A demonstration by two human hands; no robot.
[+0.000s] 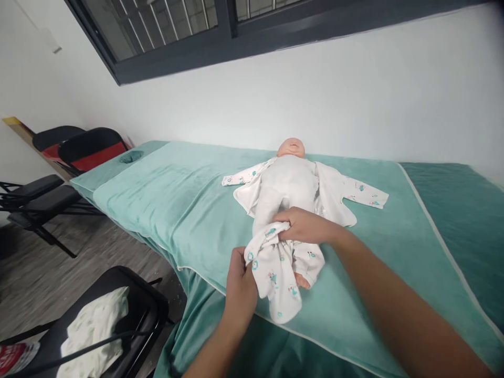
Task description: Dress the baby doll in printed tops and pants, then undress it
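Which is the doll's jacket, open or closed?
Open: the jacket lies spread to either side of the doll, not meeting in front.

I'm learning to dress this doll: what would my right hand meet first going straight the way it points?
Your right hand would first meet the printed pants, already at its fingertips, then probably the doll's white leg, though depth is unclear.

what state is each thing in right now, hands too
doll: lying on its back
patterned trousers: partly on, bunched at the hands
jacket: open, spread wide
left hand: gripping patterned trousers
right hand: gripping patterned trousers
green cover: spread, wrinkled
near chair: unfolded
cloth: crumpled
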